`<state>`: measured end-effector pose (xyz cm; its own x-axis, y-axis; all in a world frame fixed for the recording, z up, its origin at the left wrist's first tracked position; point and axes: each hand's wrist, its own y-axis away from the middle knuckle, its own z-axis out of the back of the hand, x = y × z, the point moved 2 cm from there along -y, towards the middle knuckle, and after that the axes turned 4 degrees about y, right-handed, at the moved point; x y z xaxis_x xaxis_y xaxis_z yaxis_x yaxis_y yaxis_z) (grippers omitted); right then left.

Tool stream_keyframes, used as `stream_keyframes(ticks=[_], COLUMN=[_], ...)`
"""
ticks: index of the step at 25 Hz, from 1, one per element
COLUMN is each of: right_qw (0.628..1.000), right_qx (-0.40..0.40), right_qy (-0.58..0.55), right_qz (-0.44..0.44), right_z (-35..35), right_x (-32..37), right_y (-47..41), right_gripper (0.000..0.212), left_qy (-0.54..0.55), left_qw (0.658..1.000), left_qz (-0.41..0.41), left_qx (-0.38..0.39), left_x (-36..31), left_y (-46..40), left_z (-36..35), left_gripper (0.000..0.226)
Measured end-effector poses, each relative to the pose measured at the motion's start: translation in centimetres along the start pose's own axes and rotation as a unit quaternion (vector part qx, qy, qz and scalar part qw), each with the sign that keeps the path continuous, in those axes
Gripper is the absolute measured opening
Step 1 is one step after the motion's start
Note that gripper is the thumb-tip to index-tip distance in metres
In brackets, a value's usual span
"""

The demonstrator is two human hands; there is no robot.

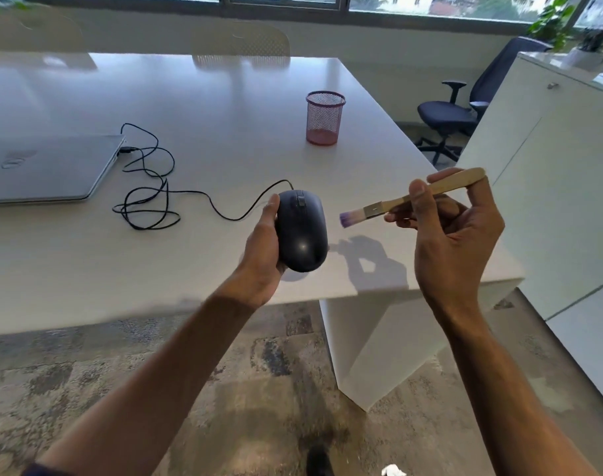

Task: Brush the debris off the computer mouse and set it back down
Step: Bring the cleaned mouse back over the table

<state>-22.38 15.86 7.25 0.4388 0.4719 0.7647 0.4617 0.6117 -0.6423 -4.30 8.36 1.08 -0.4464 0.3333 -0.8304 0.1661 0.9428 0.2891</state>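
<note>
Left hand [264, 245] wraps the black mouse [301, 231], holding it off the bench [224, 97], scroll wheel up. Right hand [454, 231] pinches the wooden brush [413, 201] handle; bristles sit just right of the mouse, not touching. Mouse cable [148, 187] runs left of the mouse to the closed laptop [45, 166]. Pink mesh cup [324, 118] stands beyond the mouse.

mouse [302, 231]: glossy black, with a black cable [148, 190]
brush [410, 201]: pale wood handle, silver ferrule, bristles white tipped with purple
table [224, 115]: plain white
pen cup [325, 117]: pink wire mesh, darker rim
laptop [49, 166]: silver-grey
office chair [454, 115]: dark navy-black
floor [155, 355]: mottled grey and beige
</note>
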Motion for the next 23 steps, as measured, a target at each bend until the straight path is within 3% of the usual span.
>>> stream_keyframes(ticks=[9,23], right_qw=[0.999,0.997], right_qx=[0.011,0.019], right_qy=[-0.006,0.034], right_qz=[-0.029,-0.064], right_z=[-1.6,-3.0], right_x=[-4.5,-7.8], right_y=[-5.6,-9.5], right_gripper=[0.012,0.012], left_qy=[-0.142,-0.193], left_qw=[0.987,0.977], left_qz=[-0.041,-0.056], left_qx=[-0.064,-0.064], left_x=[-1.3,-2.7], left_y=[-8.7,-15.7], left_z=[-2.5,-3.0], left_gripper=[0.030,0.029])
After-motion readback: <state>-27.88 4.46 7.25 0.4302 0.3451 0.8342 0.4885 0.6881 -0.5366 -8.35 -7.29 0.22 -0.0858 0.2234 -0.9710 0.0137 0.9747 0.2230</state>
